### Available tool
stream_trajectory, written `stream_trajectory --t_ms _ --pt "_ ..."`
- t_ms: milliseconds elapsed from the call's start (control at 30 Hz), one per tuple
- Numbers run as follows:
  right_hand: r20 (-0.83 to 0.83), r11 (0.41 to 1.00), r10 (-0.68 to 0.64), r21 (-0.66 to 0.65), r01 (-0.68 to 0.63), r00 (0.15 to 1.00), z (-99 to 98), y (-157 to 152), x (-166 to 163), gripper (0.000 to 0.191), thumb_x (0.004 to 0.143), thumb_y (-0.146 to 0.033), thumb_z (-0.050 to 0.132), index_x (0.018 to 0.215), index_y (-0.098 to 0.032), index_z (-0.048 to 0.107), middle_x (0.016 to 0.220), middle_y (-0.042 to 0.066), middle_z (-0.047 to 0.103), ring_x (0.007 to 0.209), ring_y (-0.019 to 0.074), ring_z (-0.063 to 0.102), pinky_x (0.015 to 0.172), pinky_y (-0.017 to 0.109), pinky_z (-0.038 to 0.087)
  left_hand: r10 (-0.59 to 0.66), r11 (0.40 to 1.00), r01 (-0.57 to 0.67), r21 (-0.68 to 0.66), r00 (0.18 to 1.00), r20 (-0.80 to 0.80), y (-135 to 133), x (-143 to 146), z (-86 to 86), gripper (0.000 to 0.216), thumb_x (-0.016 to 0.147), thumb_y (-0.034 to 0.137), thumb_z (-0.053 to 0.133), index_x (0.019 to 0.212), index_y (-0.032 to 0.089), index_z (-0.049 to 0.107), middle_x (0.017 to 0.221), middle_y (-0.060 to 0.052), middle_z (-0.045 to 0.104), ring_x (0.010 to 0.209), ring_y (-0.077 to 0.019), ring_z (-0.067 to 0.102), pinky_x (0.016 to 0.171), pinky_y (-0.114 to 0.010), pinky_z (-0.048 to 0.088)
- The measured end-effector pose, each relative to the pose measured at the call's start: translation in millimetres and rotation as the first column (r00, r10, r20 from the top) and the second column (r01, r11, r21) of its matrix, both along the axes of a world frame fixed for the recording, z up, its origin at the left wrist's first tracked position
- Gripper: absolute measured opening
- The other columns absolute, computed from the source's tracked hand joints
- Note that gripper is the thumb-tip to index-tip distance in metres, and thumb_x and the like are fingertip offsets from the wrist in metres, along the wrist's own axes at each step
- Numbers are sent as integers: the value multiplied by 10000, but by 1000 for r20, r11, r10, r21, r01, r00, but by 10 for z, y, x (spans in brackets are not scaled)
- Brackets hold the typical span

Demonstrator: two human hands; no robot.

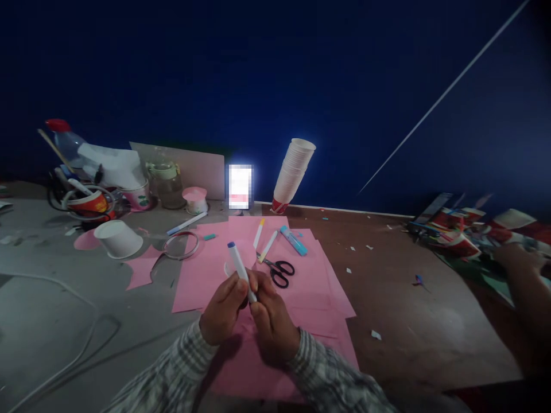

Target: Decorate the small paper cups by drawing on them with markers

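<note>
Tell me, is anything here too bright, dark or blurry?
Head view, back: a bright rectangle is blown out and blocky, the blue wall very dark; head view, right edge: another person's arm is dim and smeared; head view, middle: the left hand, right hand and white marker look clearer, with soft shadow on the pink paper.

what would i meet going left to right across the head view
Red-capped bottle → plain white cup → jar → left hand → right hand (both on a white marker) → another person's hand.
</note>
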State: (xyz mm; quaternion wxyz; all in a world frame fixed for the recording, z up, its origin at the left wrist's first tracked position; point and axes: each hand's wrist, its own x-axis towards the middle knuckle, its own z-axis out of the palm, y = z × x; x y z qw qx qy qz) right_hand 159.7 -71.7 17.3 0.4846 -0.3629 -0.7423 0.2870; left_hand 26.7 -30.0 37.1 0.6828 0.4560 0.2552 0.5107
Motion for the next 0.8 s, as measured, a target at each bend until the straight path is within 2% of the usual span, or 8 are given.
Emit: stream_trajectory --t_ms 133,233,300,400,533,600,700,800 --pt "-16 974 226 24 -225 974 -105 -124 -74 449 1056 -532 277 1002 -219 594 1176 162 639 1141 268 639 946 440 577 369 928 -335 -164 887 278 264 -238 139 379 844 544 748 745 248 534 697 32 531 658 -143 540 727 -336 577" --pt "-91 992 127 4 -127 988 -62 -73 -7 389 1060 -483 323 915 -244 594 1054 108 676 962 227 675 829 394 580 400 914 -359 -186 871 284 314 -318 173 337 861 538 726 782 257 558 782 18 582 802 -173 620 861 -395 589" --pt "-110 986 -152 52 158 982 -20 65 134 307 1045 -401 397 883 -237 599 920 79 666 862 220 646 771 383 552 341 934 -296 -200 907 249 263 -278 158 360 859 563 711 774 252 552 778 6 591 797 -189 630 840 -418 592" --pt "11 872 -486 68 484 874 -52 337 391 248 998 -342 496 801 -225 594 832 74 639 801 224 595 753 384 515 208 963 -161 -214 954 218 164 -168 130 387 843 578 713 761 238 546 754 -10 601 735 -193 625 787 -429 591" --pt "372 793 -576 39 608 728 -207 581 577 230 920 -353 590 750 -204 632 844 112 663 894 281 599 895 472 487 47 972 7 -233 974 224 83 -63 99 400 794 553 776 732 208 584 709 -25 625 680 -184 619 718 -383 565" --pt "385 754 -607 2 657 695 -223 605 590 242 902 -405 620 840 -183 694 962 147 686 993 309 597 939 497 479 -41 972 86 -220 979 201 50 -23 72 406 797 556 778 732 191 613 701 -41 646 674 -187 622 697 -365 547" --pt "154 802 -565 -126 583 811 -119 541 587 405 941 -548 562 944 -183 737 1001 135 688 974 277 614 869 435 518 -211 956 234 -177 968 139 -6 44 8 443 829 601 736 750 178 633 700 -64 672 663 -191 629 661 -343 524" --pt "-148 924 -245 -333 185 958 50 419 594 599 964 -691 448 896 -184 759 792 56 648 688 187 583 652 333 501 -401 899 407 -161 913 72 -65 123 -68 488 836 652 702 744 179 629 700 -80 698 624 -191 637 617 -326 507"
